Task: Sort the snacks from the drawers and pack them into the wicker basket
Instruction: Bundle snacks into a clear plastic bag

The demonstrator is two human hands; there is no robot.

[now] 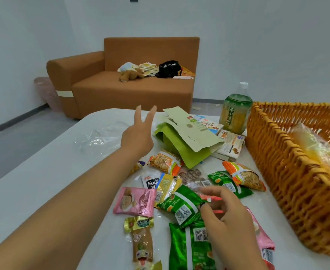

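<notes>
Wicker basket [288, 172] at three o'clock holding one clear-wrapped yellow packet [316, 149], partly cut off, left hand [137, 136] open, fingers spread, right hand [221, 209] pinching green snack packet [181, 206], lower packets cropped.

Single head-worn wide-angle view, looking forward and down along both forearms. Left hand [138, 136] extended ahead at mid-frame; right hand [221, 208] nearer lens, low in frame. White table [43, 172] close beneath hands; wicker basket [288, 172] right of right hand, cropped by frame edge. Sofa [129, 84] far beyond left hand. No second view.
</notes>
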